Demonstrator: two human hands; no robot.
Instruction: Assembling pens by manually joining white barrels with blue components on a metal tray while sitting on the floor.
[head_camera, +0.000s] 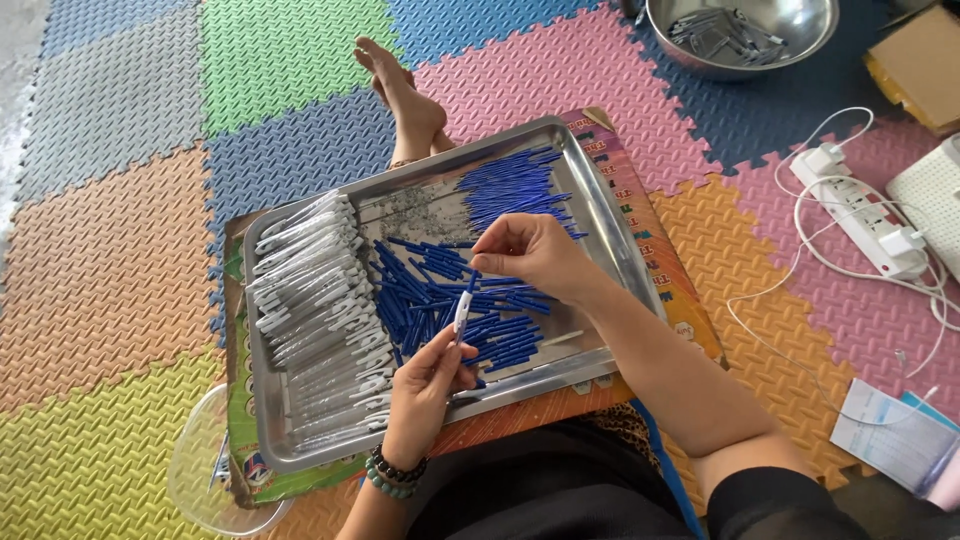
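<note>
Her left hand (420, 395) has its fingers curled in, pinching the lower end of a white pen barrel (462, 312) held upright over the steel tray (600, 215). The right hand (530, 255) pinches a small blue piece (471, 283) at the barrel's top, thumb and forefinger pressed together. Loose blue pieces (440, 300) lie heaped in the tray just beneath.

Tray on a board on the floor mat, hands above it

The tray (590, 195) rests on a flat board (690, 310) on the floor mat (110, 270). In the tray, clips (315, 310) lie left and small tubes (440, 300) middle and far right. Both hands hold a pen part (462, 312) over the tubes: left hand (425, 390) nearer, right hand (530, 255) farther. A bowl (740, 35) sits beyond, a power strip (860, 215) right.
</note>
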